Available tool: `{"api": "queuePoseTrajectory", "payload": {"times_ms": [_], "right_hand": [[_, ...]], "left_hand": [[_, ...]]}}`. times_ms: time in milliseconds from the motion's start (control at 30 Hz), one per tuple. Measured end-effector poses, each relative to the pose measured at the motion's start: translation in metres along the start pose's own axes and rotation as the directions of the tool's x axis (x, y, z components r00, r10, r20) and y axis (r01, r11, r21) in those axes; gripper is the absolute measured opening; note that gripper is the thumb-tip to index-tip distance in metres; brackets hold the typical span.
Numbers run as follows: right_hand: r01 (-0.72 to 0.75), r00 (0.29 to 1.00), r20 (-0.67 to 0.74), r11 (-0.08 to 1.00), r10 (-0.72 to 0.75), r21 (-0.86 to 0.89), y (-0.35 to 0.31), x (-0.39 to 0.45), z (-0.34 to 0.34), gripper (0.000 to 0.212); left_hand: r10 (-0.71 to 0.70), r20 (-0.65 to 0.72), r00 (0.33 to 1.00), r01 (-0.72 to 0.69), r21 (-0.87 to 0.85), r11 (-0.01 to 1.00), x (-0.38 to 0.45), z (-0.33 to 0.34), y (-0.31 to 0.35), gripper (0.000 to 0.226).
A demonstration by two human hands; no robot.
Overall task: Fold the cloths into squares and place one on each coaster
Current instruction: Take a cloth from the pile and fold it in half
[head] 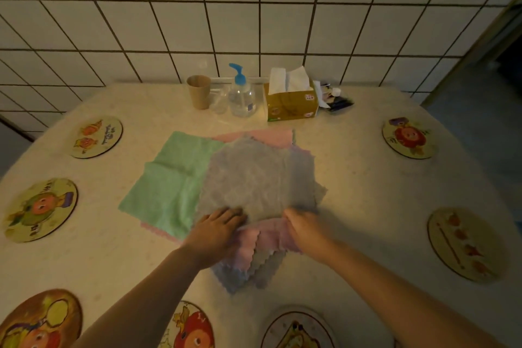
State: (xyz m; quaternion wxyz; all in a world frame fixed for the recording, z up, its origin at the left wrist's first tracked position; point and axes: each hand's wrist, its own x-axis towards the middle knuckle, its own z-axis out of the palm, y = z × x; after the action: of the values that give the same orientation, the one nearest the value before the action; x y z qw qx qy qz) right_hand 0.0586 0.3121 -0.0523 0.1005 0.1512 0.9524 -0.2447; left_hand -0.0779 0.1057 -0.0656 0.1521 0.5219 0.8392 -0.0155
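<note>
A pile of cloths lies mid-table. On top is a grey cloth (pixel 254 178), with a green cloth (pixel 172 178) spread to its left and pink cloths (pixel 268 237) under it. My left hand (pixel 217 230) and my right hand (pixel 305 227) both hold the grey cloth's near edge, fingers curled onto it. Round picture coasters ring the table: far left (pixel 97 135), left (pixel 39 209), near left (pixel 39 319), near middle (pixel 192 328), near right (pixel 296 330), right (pixel 466 243) and far right (pixel 409 137). No cloth lies on any of them.
At the back by the tiled wall stand a paper cup (pixel 199 90), a clear glass (pixel 220 99), a pump bottle (pixel 241 93), a tissue box (pixel 291 99) and small dark items (pixel 336 100). The table (pixel 367 178) ends at the right above a blue floor.
</note>
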Motion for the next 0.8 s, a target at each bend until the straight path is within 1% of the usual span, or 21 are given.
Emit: {"api": "queuePoseTrajectory", "payload": {"times_ms": [33,67,133,233,300,333,400,467,500,533,567,633,700,800], "right_hand": [[-0.042,0.999,-0.026,0.997,0.043,0.068,0.004,0.004,-0.005,0.011],[-0.054,0.997,-0.052,0.993,0.06,0.106,0.005,0.008,-0.014,0.014],[-0.031,0.996,-0.081,0.989,0.043,0.142,0.008,0.015,-0.03,0.019],[0.028,0.994,-0.104,0.986,-0.011,0.166,0.009,0.024,-0.052,0.017],[0.046,0.993,-0.114,0.987,-0.028,0.157,0.007,0.027,-0.066,0.015],[0.05,0.991,-0.132,0.988,-0.031,0.143,0.007,0.028,-0.072,0.015],[0.06,0.976,-0.216,0.993,-0.036,0.103,0.002,0.032,-0.086,0.014],[0.068,0.945,-0.327,0.992,-0.03,0.107,-0.009,0.036,-0.103,0.014],[0.079,0.929,-0.37,0.986,-0.02,0.145,-0.019,0.037,-0.112,0.013],[0.093,0.914,-0.405,0.976,-0.004,0.199,-0.03,0.037,-0.12,0.012],[0.113,0.896,-0.444,0.963,0.008,0.246,-0.042,0.037,-0.127,0.012],[0.155,0.847,-0.531,0.954,0.006,0.258,-0.062,0.038,-0.137,0.014],[0.192,0.809,-0.588,0.95,-0.013,0.244,-0.087,0.036,-0.141,0.016],[0.268,0.792,-0.606,0.934,-0.073,0.237,-0.129,0.027,-0.136,0.016]], "left_hand": [[-0.025,0.036,0.999,0.027,-0.06,0.998,0.001,-0.005,-0.002,0.07],[-0.065,0.042,0.997,0.07,-0.134,0.989,0.003,-0.011,-0.004,0.069],[-0.152,-0.001,0.988,0.146,-0.275,0.95,0.006,-0.019,-0.009,0.057],[-0.266,-0.051,0.963,0.236,-0.327,0.915,0.009,-0.033,-0.025,0.035],[-0.35,-0.113,0.93,0.285,-0.383,0.879,0.012,-0.045,-0.034,0.022],[-0.387,-0.149,0.91,0.29,-0.437,0.852,0.016,-0.053,-0.035,0.021],[-0.443,-0.213,0.871,0.269,-0.548,0.792,0.023,-0.073,-0.036,0.027],[-0.524,-0.203,0.827,0.27,-0.674,0.687,0.03,-0.097,-0.034,0.033],[-0.567,-0.178,0.804,0.258,-0.754,0.603,0.031,-0.112,-0.034,0.035],[-0.599,-0.181,0.78,0.222,-0.815,0.535,0.03,-0.125,-0.035,0.037],[-0.623,-0.233,0.746,0.172,-0.837,0.519,0.029,-0.138,-0.039,0.038],[-0.627,-0.38,0.68,0.129,-0.78,0.612,0.024,-0.158,-0.047,0.037],[-0.577,-0.505,0.642,0.112,-0.683,0.722,0.008,-0.175,-0.061,0.037],[-0.42,-0.671,0.611,0.058,-0.491,0.869,-0.034,-0.192,-0.092,0.037]]}}
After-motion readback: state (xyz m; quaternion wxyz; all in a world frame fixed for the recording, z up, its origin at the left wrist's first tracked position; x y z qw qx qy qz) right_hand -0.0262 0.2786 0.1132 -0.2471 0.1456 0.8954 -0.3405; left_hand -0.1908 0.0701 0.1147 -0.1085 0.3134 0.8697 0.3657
